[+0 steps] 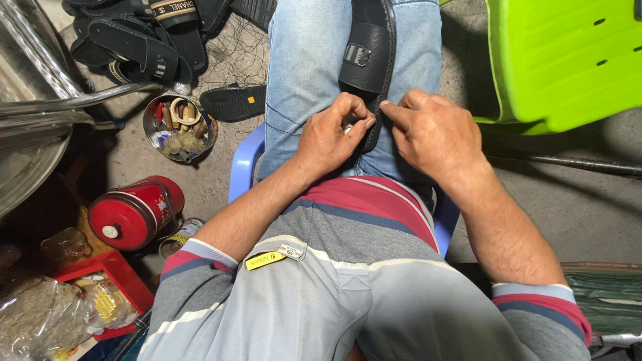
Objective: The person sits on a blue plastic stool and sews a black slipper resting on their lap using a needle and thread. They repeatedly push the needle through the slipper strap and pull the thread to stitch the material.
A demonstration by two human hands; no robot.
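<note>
Left hand (331, 137) fingers are pinched shut on the black sandal (368, 60) edge on the lap; right hand (431, 130) fingers curl loosely, forefinger pressing the same rim. I'd keep that grip tight and close. Left of the sandal: red canister (134, 212), round tin of bits (179, 127). Below it, yellow tag (265, 261) on the shirt.

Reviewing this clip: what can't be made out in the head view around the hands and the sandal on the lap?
- Whatever the left hand pinches at the black sandal edge: too small, covered by fingertips.
- Sandal's far end: cut off by the top edge.
- Sole underside: turned away against the jeans.
- Right hand fingertip contact: hidden behind the sandal's rim.
- Metal bowl contents: too small to identify.
</note>
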